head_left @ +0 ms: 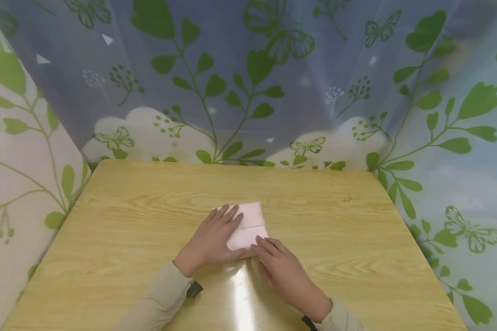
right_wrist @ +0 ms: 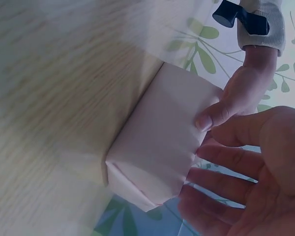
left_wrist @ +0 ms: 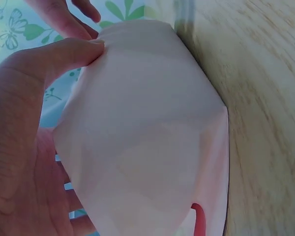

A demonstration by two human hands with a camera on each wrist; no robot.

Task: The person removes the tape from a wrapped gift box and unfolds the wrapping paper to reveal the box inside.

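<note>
Head view: smooth, boxy paper parcel (head_left: 247, 235) on wood-grained table (head_left: 335, 225); left hand (head_left: 213, 236), right hand (head_left: 284, 272) touching it, fingers outstretched.

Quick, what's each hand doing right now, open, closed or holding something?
Left hand: open, laid across the pale pink packet.
Right hand: open, touching the same packet near its closest right corner.

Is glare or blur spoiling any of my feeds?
Head view: a bright glare streak lies on the wooden table, just on the near side of the pale package; left wrist view: low contrast, the package's pale faces blend softly; right wrist view: dim, bluish cast, with the table's grain looking smeared.
</note>
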